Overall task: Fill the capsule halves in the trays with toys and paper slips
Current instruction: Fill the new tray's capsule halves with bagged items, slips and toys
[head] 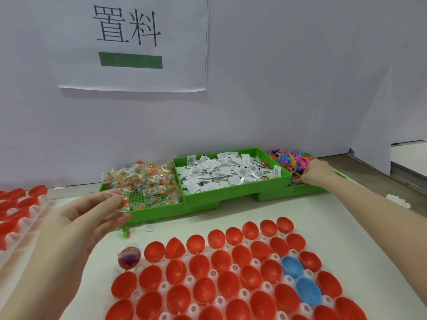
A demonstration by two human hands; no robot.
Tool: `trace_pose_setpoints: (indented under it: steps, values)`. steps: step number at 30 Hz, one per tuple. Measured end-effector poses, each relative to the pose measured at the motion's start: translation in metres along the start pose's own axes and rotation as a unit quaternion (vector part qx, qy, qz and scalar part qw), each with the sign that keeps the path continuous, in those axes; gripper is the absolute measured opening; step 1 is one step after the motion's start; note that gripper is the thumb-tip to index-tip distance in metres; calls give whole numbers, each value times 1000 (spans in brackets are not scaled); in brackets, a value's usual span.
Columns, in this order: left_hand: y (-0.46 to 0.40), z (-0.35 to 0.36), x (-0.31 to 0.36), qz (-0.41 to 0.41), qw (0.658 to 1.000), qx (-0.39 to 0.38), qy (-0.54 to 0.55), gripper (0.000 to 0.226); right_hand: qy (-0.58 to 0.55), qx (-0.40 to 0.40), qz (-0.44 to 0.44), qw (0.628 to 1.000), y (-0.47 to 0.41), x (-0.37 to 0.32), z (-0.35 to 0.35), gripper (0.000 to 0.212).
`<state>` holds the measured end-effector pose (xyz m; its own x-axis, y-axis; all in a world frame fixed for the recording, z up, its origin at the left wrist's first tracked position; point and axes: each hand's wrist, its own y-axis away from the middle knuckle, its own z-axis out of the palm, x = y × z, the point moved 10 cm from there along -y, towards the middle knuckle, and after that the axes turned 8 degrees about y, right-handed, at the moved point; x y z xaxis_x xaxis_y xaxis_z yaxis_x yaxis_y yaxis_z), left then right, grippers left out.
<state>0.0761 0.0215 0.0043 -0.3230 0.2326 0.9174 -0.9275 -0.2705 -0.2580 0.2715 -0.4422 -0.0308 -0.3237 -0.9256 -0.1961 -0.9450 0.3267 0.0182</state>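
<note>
Reaching both ways: left hand (92, 218) pinches a clear bead packet (117, 199) at its fingertips, right hand (316, 173) curls into the plastic toys (291, 160); best carry one each to the empty capsule halves (208, 285) below.

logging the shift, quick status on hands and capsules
Left hand pinching a clear bead packet. Right hand digging in the toy figure bin. One capsule half filled, rest empty. Nothing in the way.

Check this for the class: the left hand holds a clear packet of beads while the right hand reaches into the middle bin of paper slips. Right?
Not quite. In the head view the right hand reaches into the far-right bin of coloured toys, not the paper slips. The left hand does hold a clear packet.
</note>
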Motion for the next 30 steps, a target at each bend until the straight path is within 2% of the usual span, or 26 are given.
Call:
trace_pose_setpoints:
  steps: [2, 4, 6, 7, 9, 12, 14, 18, 20, 27, 30]
  values:
    - [2, 3, -2, -11, 1000, 27, 2, 16, -5, 24, 4, 1000, 4, 3, -7, 39]
    - [6, 9, -5, -31, 999, 45, 1, 9, -66, 97, 8, 993, 16, 3, -29, 30]
    - [10, 20, -3, -37, 999, 39, -9, 9, -244, 159, 7, 957, 35, 0, -50, 28]
    - [13, 27, -3, -42, 999, 25, -12, 10, -348, 153, 0, 925, 45, -8, -54, 28]
    - [20, 45, 1, -55, 998, -1, -13, 20, -471, 84, -49, 877, 75, -44, -57, 24]
    - [27, 68, 5, -70, 997, -15, 21, 19, -484, -68, -170, 856, 148, -114, -52, 10]
    - [34, 81, 10, -79, 995, -21, 61, 15, -506, -151, -236, 816, 199, -149, -49, 18]
    - [56, 96, 20, -97, 989, -42, 107, 20, -535, -242, -294, 754, 272, -187, -46, 13]
    - [64, 95, 27, -87, 988, -33, 121, 20, -564, -260, -280, 732, 285, -192, -43, 12]
    - [77, 80, 39, -36, 996, 10, 85, 16, -619, -200, -241, 721, 296, -186, -46, 15]
    - [78, 90, 49, -17, 995, -31, 89, 18, -626, -206, -272, 702, 306, -190, -49, 19]
